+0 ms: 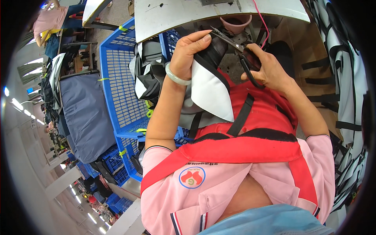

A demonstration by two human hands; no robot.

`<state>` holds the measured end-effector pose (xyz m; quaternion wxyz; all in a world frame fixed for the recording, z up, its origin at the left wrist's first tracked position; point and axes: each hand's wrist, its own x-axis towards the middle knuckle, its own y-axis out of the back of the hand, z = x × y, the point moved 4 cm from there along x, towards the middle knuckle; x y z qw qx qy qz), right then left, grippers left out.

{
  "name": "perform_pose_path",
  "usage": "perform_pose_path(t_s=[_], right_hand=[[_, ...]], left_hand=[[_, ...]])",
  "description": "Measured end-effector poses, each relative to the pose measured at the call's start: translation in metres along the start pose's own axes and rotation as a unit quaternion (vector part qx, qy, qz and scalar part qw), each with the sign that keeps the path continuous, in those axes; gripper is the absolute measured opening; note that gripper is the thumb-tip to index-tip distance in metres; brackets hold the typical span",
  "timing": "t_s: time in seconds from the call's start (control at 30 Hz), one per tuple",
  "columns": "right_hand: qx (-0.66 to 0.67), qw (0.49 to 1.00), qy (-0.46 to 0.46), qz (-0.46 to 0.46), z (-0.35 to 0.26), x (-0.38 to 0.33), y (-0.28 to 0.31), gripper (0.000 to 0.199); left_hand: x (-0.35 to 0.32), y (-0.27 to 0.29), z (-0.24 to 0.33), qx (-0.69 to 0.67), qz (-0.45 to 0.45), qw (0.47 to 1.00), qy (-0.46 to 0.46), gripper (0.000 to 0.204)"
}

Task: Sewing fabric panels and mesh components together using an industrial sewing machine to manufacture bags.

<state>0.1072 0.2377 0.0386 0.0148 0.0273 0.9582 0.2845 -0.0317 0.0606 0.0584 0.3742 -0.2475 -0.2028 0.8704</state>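
— Hands both closed: the left hand point(190, 50) pinches the mesh-and-white panel point(209, 88) up at chest height, and the right hand point(268, 68) grips black scissors point(243, 55), blades at the panel's top edge.

— So, trimming, it seems?

— Likely; the next snip wants the edge held taut. Room is tight: the bench point(176, 13) rim hangs just above, a blue crate point(117, 78) sits left, and strapped pieces point(337, 78) hang right.
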Motion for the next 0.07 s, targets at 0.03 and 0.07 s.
perform_pose_path(t_s=[0.03, 0.07], right_hand=[[-0.016, 1.0, 0.001, -0.003, 0.0004, -0.0001, -0.0001, 0.074], [0.0, 1.0, -0.002, 0.001, 0.0008, -0.0006, -0.0004, 0.074]], left_hand=[[0.0002, 0.0002, 0.0003, 0.009, 0.003, 1.0, 0.0, 0.028], [0.0002, 0.0, 0.0009, 0.018, 0.003, 1.0, -0.004, 0.028]])
